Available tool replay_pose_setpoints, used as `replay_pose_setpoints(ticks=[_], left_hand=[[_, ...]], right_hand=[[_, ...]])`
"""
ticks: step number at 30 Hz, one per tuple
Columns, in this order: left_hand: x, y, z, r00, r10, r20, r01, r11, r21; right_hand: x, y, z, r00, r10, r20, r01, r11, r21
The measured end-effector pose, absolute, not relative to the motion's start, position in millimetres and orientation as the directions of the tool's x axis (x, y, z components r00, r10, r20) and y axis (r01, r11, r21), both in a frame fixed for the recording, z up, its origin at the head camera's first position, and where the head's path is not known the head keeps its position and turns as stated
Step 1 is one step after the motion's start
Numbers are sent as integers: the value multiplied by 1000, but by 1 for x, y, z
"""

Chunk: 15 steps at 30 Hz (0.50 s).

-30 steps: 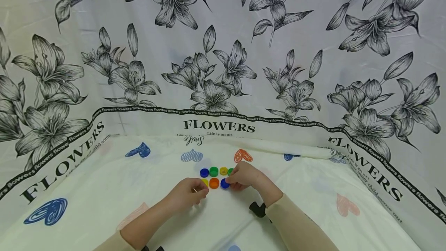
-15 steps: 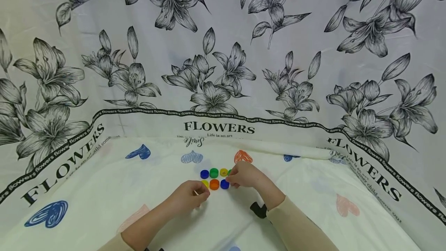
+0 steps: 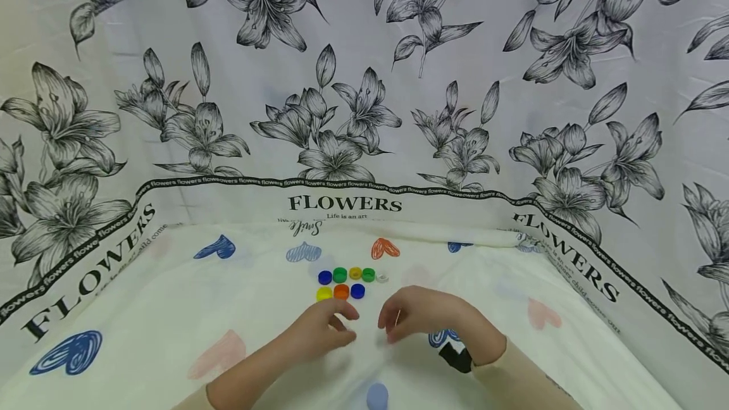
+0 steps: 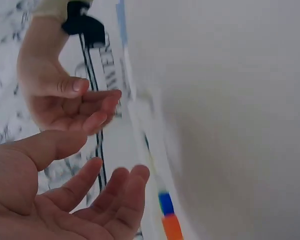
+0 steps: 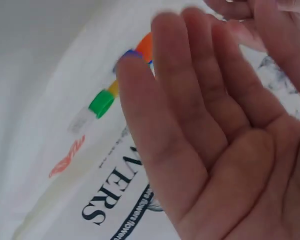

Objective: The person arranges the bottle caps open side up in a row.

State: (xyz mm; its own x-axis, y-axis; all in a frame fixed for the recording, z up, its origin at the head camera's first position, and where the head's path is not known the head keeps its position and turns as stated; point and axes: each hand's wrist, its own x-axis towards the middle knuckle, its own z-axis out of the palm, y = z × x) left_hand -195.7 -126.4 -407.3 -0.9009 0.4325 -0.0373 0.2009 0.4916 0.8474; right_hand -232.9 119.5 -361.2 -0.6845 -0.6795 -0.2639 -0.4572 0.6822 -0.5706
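Two rows of small round bottle caps lie on the white cloth in the head view. The back row has a blue cap (image 3: pixel 324 278), a green cap (image 3: pixel 340 275), a yellow cap (image 3: pixel 355 273), another green cap (image 3: pixel 368 274) and a clear cap (image 3: pixel 382 277). In front are a yellow cap (image 3: pixel 324 294), an orange cap (image 3: pixel 341 291) and a blue cap (image 3: pixel 357 291). My left hand (image 3: pixel 321 333), fingers loosely bent, is just in front of the front row. To the right, my right hand (image 3: pixel 424 314) faces it, apart from the caps. Both palms look bare in the wrist views.
The cloth (image 3: pixel 273 359) is printed with hearts, and a flower-patterned curtain (image 3: pixel 353 100) rises behind and at both sides. A black strap-like piece (image 3: pixel 455 357) sits by my right wrist. A raised fold (image 3: pixel 455 238) of cloth runs along the back.
Both hands have drawn back toward me from the caps, the right one also moving right. The clear cap and the right-hand green cap are now uncovered. The head view has shifted slightly.
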Motion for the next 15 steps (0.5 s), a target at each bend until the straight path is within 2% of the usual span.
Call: replay_pose_setpoints(ticks=[3, 5, 7, 10, 15], left_hand=[[-185, -119, -414, -836, 542, -87, 245, 511, 824], [-180, -116, -421, -792, 590, -159, 245, 545, 802], [-176, -114, -426, -757, 622, -201, 264, 573, 776], [-173, -109, -430, -733, 637, -237, 270, 593, 759], [-166, -96, -428, -728, 654, -206, 299, 573, 763]], right_hand=[[-214, 113, -364, -617, -692, -376, -468, 706, -531], [-202, 105, -367, -608, -671, -424, -490, 738, -465], [-193, 97, -370, -628, -640, -444, -509, 768, -389], [-185, 88, -377, -680, -611, -405, -537, 791, -293], [-182, 89, -387, -720, -603, -344, -552, 798, -243]])
